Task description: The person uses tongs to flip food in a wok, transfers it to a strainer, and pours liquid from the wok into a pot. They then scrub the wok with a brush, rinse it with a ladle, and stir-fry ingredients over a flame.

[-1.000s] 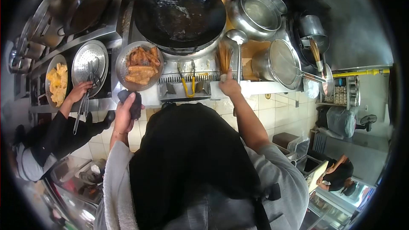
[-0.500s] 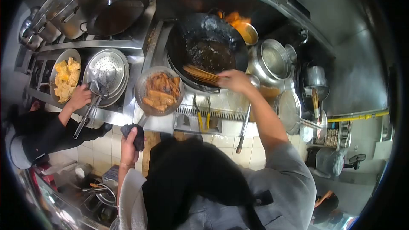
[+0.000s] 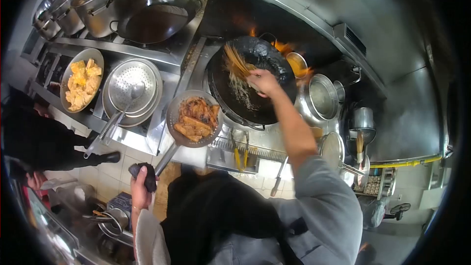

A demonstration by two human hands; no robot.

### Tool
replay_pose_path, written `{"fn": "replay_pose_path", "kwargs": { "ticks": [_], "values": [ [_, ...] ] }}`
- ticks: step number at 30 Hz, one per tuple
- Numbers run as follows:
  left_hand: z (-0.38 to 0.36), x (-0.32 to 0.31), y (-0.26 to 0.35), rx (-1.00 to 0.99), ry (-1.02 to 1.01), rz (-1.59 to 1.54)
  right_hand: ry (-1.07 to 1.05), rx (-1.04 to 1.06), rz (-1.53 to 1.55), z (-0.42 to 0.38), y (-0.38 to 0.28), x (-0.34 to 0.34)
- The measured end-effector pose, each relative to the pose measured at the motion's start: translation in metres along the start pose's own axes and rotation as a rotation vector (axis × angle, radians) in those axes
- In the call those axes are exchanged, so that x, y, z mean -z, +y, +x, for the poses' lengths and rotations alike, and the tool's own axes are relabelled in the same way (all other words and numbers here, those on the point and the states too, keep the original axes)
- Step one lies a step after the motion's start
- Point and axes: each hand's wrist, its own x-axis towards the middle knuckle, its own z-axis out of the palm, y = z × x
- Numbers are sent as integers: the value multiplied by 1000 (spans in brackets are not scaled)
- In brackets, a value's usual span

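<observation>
My right hand (image 3: 265, 82) grips a bamboo wok brush (image 3: 237, 64), its bristles against the inside of a large black wok (image 3: 223, 95) with wet, shiny liquid streaks. My left hand (image 3: 141, 191) is closed on a black cloth (image 3: 145, 175) at the end of the handle of a perforated strainer ladle (image 3: 171, 115); the grip underneath is hidden. Browned fried pieces (image 3: 195, 120) lie in the ladle, just left of the wok.
Flames (image 3: 282, 48) rise behind the wok. Yellow-handled tongs (image 3: 240, 157) hang at the front edge. To the left are a bowl of yellow pieces (image 3: 81, 88) and stacked strainers (image 3: 130, 88); to the right, a metal pot (image 3: 323, 98). Another person's dark-trousered legs (image 3: 49, 132) stand at left.
My right hand has swept the brush up and across the wok's inside. My left hand has shifted slightly down with the cloth. The other person's hand has left the stacked strainers.
</observation>
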Motion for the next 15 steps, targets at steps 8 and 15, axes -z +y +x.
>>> {"fn": "replay_pose_path", "kwargs": {
  "ticks": [8, 15],
  "values": [
    [0, -3, -4, -36, 28, -70, -374, -34, -128, -42, -6, 43],
    [-4, -2, -6, 2, -38, -17, -123, 168, -422, -107, 7, -17]
  ]
}}
